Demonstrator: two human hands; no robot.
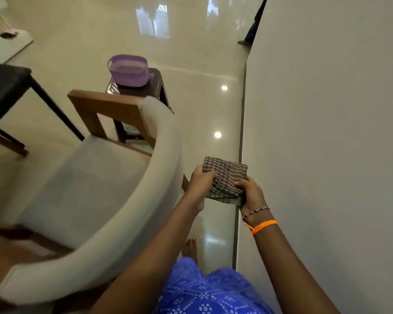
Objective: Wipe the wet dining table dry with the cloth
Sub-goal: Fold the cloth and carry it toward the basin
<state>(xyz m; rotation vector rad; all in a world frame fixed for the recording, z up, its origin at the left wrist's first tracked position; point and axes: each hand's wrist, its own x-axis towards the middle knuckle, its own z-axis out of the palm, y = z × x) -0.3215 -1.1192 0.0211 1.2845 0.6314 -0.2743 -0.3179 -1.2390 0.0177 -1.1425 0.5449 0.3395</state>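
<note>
From my head camera, the pale counter (327, 132) fills the right side of the frame, its left edge running from the upper middle down to the lower middle. Left of that edge lies the glossy floor (202, 64), with two bright light spots reflected on it.

A cushioned chair (114, 189) with a curved pale backrest and wooden frame takes up the lower left and centre; its backrest comes close to my left forearm and stands between me and the left part of the room. Beyond it, in the upper middle, a purple basket (128, 70) sits on a dark stool (141, 91). A dark table (7, 85) with thin legs occupies the left edge. My blue patterned garment (209, 293) shows at the bottom, with a bare foot (189, 247) on the floor above it.

The checked cloth (224, 175) is in the middle of the frame, bunched and folded, just at the counter's left edge. Its long axis runs roughly from lower centre to upper right, its far folded end pointing up toward the top of the frame.

My left hand (200, 182) closes on the cloth's left side, and my right hand (251, 191), with a beaded bracelet (256, 211) and an orange thread (261, 226) at the wrist, closes on its lower right; each grip is tight around fabric.
</note>
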